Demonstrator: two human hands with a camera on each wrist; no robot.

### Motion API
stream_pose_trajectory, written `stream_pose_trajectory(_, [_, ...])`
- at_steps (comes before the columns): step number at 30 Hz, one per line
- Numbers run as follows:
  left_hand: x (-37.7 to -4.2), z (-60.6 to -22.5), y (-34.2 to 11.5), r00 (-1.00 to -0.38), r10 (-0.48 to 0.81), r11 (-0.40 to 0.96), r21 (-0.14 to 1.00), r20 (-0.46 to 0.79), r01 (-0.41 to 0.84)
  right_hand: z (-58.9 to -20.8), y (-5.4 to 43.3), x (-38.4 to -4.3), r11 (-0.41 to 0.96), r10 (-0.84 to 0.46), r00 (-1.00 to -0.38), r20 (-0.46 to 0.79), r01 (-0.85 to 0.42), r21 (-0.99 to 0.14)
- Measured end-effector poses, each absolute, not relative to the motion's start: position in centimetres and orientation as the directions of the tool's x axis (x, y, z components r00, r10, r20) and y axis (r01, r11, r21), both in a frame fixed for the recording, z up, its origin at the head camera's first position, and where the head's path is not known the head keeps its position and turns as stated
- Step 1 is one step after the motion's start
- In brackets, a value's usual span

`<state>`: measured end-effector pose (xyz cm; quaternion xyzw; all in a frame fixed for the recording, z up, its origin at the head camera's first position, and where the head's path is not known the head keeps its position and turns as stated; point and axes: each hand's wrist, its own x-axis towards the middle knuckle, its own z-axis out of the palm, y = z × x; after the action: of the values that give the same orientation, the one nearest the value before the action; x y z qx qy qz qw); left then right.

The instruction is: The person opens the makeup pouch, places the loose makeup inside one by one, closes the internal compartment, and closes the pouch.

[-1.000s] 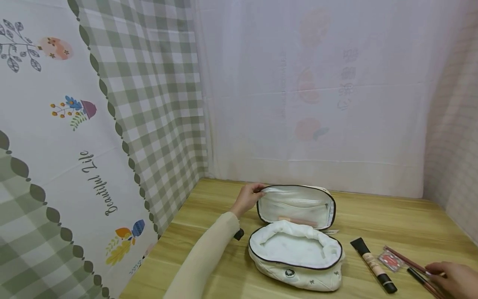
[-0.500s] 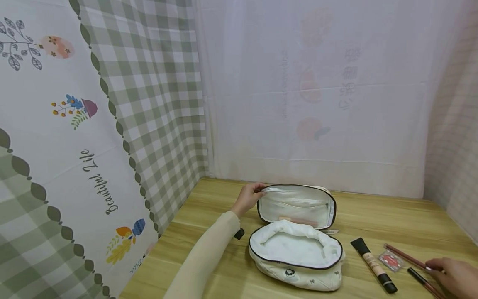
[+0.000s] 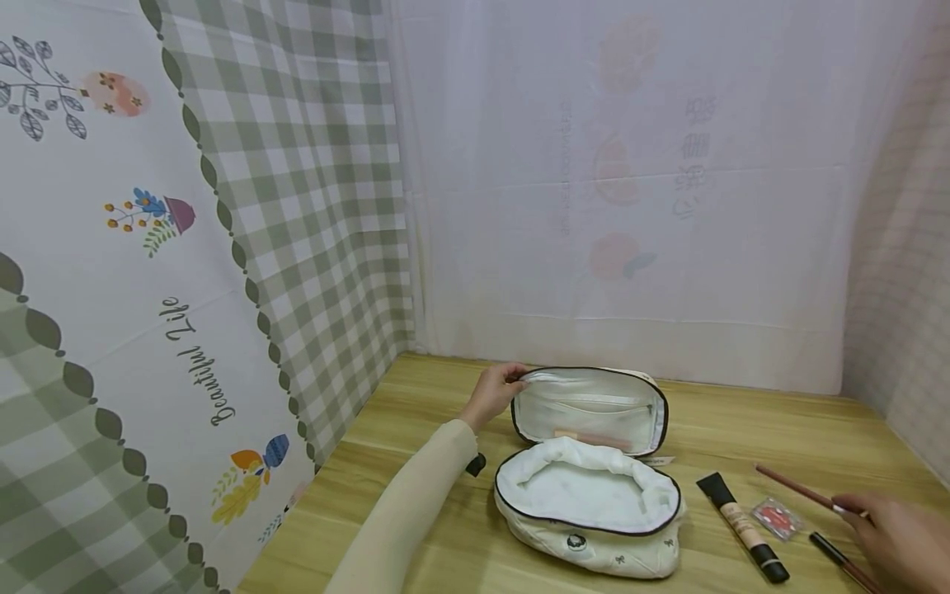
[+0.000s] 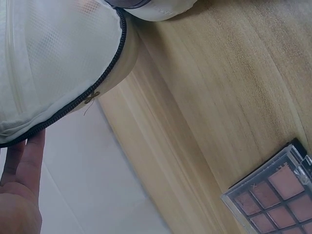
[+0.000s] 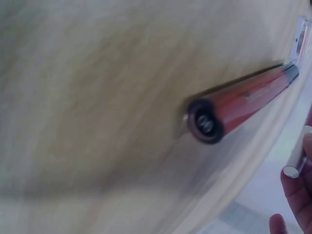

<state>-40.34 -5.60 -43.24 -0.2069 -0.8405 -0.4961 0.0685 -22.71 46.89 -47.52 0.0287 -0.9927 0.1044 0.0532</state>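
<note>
A white quilted cosmetic bag (image 3: 594, 544) with black zip edging sits unzipped on the table, its lid (image 3: 594, 388) raised behind it. My left hand (image 3: 493, 394) holds the lid's upper left edge, with fingers behind the rim in the left wrist view. At the far right, my right hand (image 3: 894, 532) pinches a slim reddish-brown cosmetic pencil (image 3: 794, 485), raised and pointing left; its pale end (image 5: 291, 171) shows in the right wrist view. Below it lie a small clear compact (image 3: 777, 518) with red contents and a black-capped lip gloss tube (image 5: 243, 105).
A beige and black squeeze tube (image 3: 742, 526) lies right of the bag. An eyeshadow palette (image 4: 273, 200) rests on the table (image 3: 416, 396) near my left arm. Something pinkish and slim (image 3: 594, 439) shows at the lid's base. Curtains (image 3: 623, 206) stand behind and at both sides.
My right hand has lifted the pencil from beside the compact and moved it slightly left and away from me. The left hand and bag stay put.
</note>
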Motion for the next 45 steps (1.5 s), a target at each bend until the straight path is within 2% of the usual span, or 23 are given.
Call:
stream_pose_trajectory(4, [-40.3, -43.2, -5.6, -0.908, 0.276, 0.421, 0.809, 0.316, 0.409, -46.8, 45.8, -23.0, 0.977, -0.040, -0.989, 0.141, -0.068, -0.200])
stream_pose_trajectory(7, [-40.3, -43.3, -5.7, -0.908, 0.276, 0.419, 0.812, 0.314, 0.408, -46.3, 44.8, -23.5, 0.979, -0.083, -0.962, 0.260, -0.128, -0.159])
stream_pose_trajectory(11, [-40.4, -43.4, -5.7, -0.909, 0.279, 0.418, 0.813, 0.310, 0.405, -45.7, 43.0, -24.0, 0.971, -0.144, -0.883, 0.446, -0.212, -0.108])
stream_pose_trajectory(18, [-40.3, -43.3, -5.7, -0.907, 0.276, 0.415, 0.812, 0.317, 0.410, -44.6, 39.9, -25.3, 0.938, -0.252, -0.756, 0.604, -0.345, -0.041])
stream_pose_trajectory(31, [-40.3, -43.3, -5.6, -0.901, 0.287, 0.414, 0.806, 0.325, 0.423, -43.3, 34.7, -27.7, 0.900, -0.287, -0.685, 0.669, -0.432, -0.056])
stream_pose_trajectory(39, [-40.2, -43.3, -5.7, -0.902, 0.290, 0.406, 0.812, 0.320, 0.418, -42.9, 31.3, -29.4, 0.880, -0.360, -0.640, 0.679, -0.474, 0.021])
stream_pose_trajectory(45, [-40.2, -43.3, -5.6, -0.904, 0.288, 0.412, 0.811, 0.316, 0.415, -43.1, 29.2, -30.7, 0.861, -0.408, -0.581, 0.704, -0.501, 0.085])
